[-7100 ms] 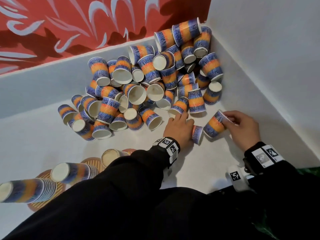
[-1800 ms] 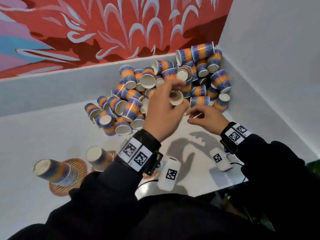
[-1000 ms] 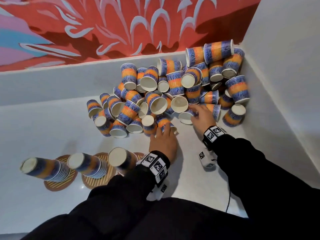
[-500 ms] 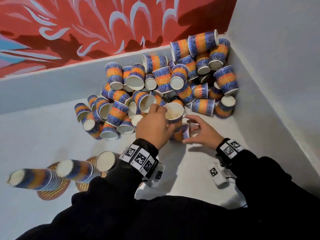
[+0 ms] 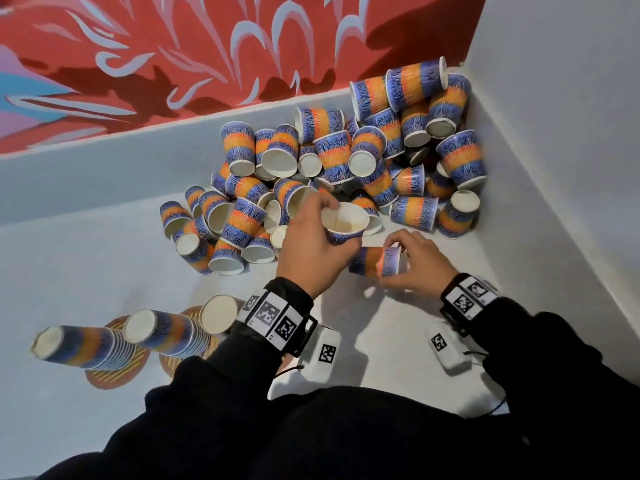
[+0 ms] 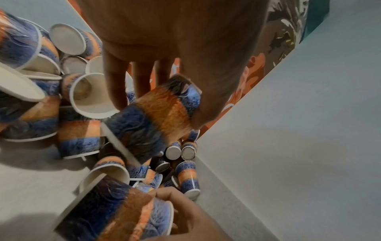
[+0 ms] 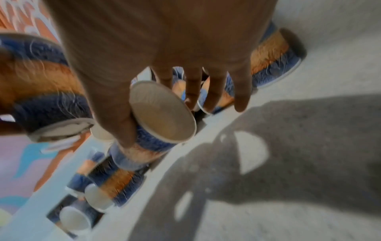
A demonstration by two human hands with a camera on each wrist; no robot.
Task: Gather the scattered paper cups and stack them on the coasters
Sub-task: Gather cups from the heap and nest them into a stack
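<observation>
nearest me, three stacks of nested blue-and-orange paper cups (image 5: 83, 348) stand on round striped coasters (image 5: 117, 375), well behind the left wrist. a second ago both hands were flat down at the edge of the heap; now each has come up with something. the left hand (image 5: 311, 251) has its fingers and thumb curled round an open-mouthed blue-and-orange paper cup (image 5: 344, 221), mouth tilted up, lifted just off the white floor (image 5: 86, 271). just to the right of those fingers, the right hand (image 5: 420, 263) pinches a sideways blue-and-orange paper cup (image 5: 375, 261) by its base end, thumb under, fingers arched over; its mouth points toward the left palm. so the pick is done, and i'd guess the two get nested next, then carried back to the stacks. beyond the fingertips the loose heap of patterned paper cups (image 5: 346, 161) fills the corner against the red painted wall (image 5: 207, 46), so plenty remains.
</observation>
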